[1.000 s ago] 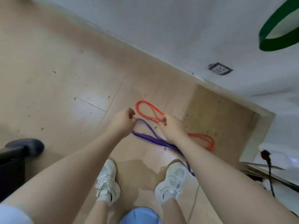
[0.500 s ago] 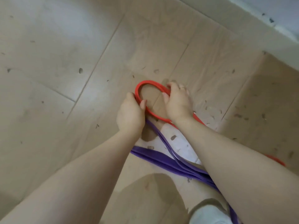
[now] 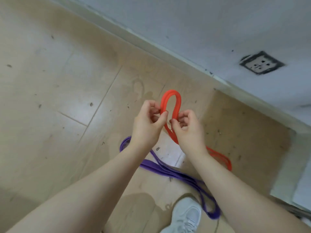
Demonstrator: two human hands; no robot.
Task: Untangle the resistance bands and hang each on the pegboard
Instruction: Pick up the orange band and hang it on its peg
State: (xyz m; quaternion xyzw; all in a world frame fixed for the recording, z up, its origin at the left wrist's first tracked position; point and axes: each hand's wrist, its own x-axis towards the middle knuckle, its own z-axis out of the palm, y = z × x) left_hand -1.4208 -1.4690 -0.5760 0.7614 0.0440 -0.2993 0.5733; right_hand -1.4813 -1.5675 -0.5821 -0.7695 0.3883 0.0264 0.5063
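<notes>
- My left hand pinches one side of the red band, thumb and fingers closed on the strand just left of centre frame.
- My right hand pinches the other side the same way, so a loop of red stands up between my two hands at frame centre.
- The rest of the red band runs down behind my right wrist and trails onto the floor at right of centre.
- The purple band lies on the floor below my hands, stretching from lower centre down toward my shoe at the bottom edge.
- I cannot tell whether red and purple cross under my right forearm; that stretch is hidden.
- I judge the step in hand to be freeing red from purple, and to do it well I should lift slowly and watch whether purple rises with it.
- If it does, I should feed the red loop back through rather than tug, since a stretched band could snap back.
- No pegboard shows here; only wall and a socket at upper right.
</notes>
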